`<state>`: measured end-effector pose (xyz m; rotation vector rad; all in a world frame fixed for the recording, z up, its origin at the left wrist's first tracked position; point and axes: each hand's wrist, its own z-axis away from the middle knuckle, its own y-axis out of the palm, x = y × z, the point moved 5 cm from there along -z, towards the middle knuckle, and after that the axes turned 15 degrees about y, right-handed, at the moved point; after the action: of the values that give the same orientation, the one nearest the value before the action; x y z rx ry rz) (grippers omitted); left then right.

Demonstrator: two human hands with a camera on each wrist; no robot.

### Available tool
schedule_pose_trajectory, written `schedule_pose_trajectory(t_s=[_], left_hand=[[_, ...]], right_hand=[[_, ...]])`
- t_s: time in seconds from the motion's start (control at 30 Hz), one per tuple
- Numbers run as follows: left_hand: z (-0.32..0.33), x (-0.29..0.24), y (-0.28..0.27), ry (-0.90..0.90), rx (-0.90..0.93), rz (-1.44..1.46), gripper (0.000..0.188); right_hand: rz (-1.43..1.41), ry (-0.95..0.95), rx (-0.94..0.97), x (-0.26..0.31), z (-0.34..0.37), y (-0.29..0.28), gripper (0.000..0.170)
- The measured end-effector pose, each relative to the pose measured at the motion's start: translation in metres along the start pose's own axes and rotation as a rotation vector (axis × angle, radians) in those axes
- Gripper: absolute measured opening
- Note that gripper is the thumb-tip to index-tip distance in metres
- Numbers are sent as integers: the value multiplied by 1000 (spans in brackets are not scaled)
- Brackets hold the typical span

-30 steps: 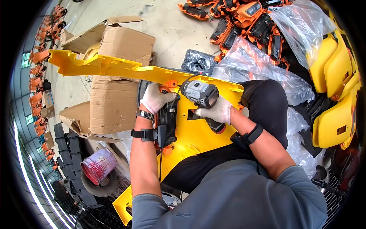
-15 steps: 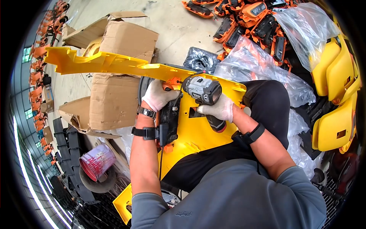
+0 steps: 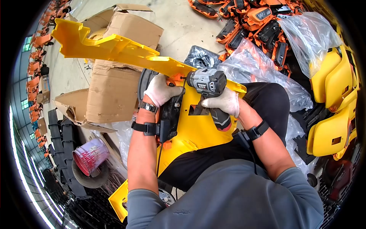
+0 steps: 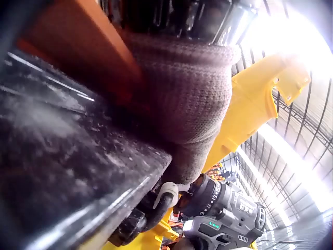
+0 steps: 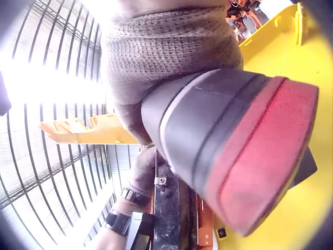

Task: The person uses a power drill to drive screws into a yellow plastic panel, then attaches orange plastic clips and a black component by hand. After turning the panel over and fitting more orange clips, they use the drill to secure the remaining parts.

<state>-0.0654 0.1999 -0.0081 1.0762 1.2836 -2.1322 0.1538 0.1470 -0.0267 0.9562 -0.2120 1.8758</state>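
A gloved right hand (image 3: 223, 102) grips the handle of a grey and black power drill (image 3: 209, 81); the drill's red-black base (image 5: 260, 151) fills much of the right wrist view. The chuck points left, at an orange part beside the left hand. The gloved left hand (image 3: 162, 90) holds the top of a black and orange unit (image 3: 169, 114), its fingers curled over the edge and partly hidden. Beneath both hands a large yellow plastic panel (image 3: 202, 131) lies across the lap, its long arm (image 3: 110, 47) reaching up left. In the left wrist view the drill (image 4: 229, 208) is close beside the left glove (image 4: 187, 99).
Cardboard boxes (image 3: 110, 95) stand at the left, with a paint-stained bucket (image 3: 90, 155) below them. Orange and black units (image 3: 267, 26) are piled at the top right. Clear plastic sheeting (image 3: 267, 72) and stacked yellow panels (image 3: 328, 133) lie at the right.
The yellow panel's long arm has tilted upward in the head view. The drill and right hand have shifted slightly right, with the drill body turned more level. Both hands keep their grips.
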Motion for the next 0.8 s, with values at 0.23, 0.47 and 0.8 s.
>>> schedule_pose_trajectory(t_s=[0.23, 0.47, 0.8], left_hand=[[-1, 2, 1, 8, 9, 39, 53], [-2, 6, 2, 19, -12, 54, 53], [2, -3, 4, -9, 24, -11, 50]], right_hand=[[214, -134, -98, 4, -3, -2, 52], [457, -93, -171, 6, -10, -7, 58], [529, -101, -343, -5, -16, -10, 66]])
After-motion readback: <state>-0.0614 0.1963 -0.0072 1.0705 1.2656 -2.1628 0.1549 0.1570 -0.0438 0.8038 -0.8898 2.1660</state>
